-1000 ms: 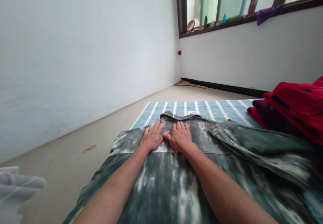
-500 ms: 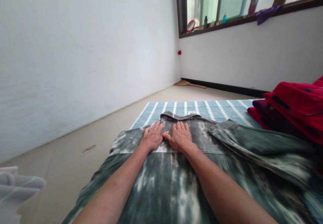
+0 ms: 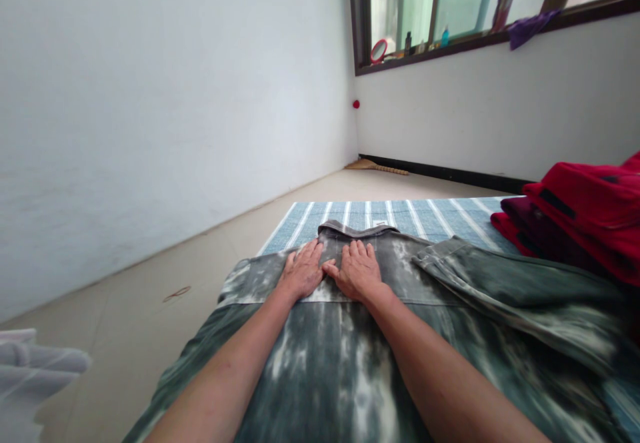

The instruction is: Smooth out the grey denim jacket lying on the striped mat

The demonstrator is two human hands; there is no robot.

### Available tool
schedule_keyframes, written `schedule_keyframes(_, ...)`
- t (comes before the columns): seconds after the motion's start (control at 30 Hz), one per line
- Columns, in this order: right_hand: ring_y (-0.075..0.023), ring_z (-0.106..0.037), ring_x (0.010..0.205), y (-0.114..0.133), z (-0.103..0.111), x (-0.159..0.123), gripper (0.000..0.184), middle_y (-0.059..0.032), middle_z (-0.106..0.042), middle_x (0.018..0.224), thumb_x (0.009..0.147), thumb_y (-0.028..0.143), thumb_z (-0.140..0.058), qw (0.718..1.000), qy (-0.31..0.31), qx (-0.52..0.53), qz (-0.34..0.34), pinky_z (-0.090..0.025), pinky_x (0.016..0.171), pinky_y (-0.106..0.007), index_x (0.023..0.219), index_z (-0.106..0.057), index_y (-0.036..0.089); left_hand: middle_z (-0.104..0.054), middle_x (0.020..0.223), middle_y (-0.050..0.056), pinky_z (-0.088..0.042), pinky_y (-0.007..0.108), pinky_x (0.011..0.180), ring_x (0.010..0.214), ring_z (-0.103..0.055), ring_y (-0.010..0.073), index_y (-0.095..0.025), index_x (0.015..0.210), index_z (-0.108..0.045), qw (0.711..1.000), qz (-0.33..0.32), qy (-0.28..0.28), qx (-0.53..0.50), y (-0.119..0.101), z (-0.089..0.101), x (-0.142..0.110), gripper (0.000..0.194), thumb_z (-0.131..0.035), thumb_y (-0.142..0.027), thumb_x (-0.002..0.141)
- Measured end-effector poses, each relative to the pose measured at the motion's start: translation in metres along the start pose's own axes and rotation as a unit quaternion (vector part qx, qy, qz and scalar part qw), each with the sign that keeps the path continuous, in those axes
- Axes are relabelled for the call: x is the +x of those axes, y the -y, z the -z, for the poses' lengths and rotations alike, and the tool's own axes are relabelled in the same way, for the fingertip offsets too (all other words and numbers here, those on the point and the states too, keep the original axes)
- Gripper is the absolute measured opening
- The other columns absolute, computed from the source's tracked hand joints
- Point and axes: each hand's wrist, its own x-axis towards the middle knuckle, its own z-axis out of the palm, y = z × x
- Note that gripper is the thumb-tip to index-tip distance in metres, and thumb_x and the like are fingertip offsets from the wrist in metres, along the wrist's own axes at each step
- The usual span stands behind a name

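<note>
My left hand and my right hand lie flat side by side on a grey-green tie-dyed button shirt, just below its collar. Neither hand grips the cloth, and their fingers nearly meet at the middle. The shirt is spread on a blue-and-white striped mat, with the collar at the far end. One sleeve lies folded across the right side of the shirt.
A pile of red and dark maroon clothes sits at the mat's right edge. A white cloth lies at the lower left on the tiled floor. White walls rise at the left and far side, below a window with bottles on its sill.
</note>
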Motion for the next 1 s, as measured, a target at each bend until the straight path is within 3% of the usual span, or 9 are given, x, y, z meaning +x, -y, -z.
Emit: schedule_keyframes(1.0, -0.0334, -0.023, 0.138, 0.0003, -0.0011, -0.0009, 0.082, -0.0254, -0.034, 0.145, 0.092, 0.063, -0.022, 1.000, -0.021, 0.001, 0.003, -0.010, 0.110, -0.046, 0.138, -0.040, -0.002, -0.019, 0.156, 0.011, -0.017, 0.049, 0.113, 0.143, -0.015, 0.0222, -0.014, 0.146, -0.025, 1.000, 0.000, 0.004, 0.005, -0.0032, 0.0046, -0.0022, 0.061, -0.026, -0.045, 0.093)
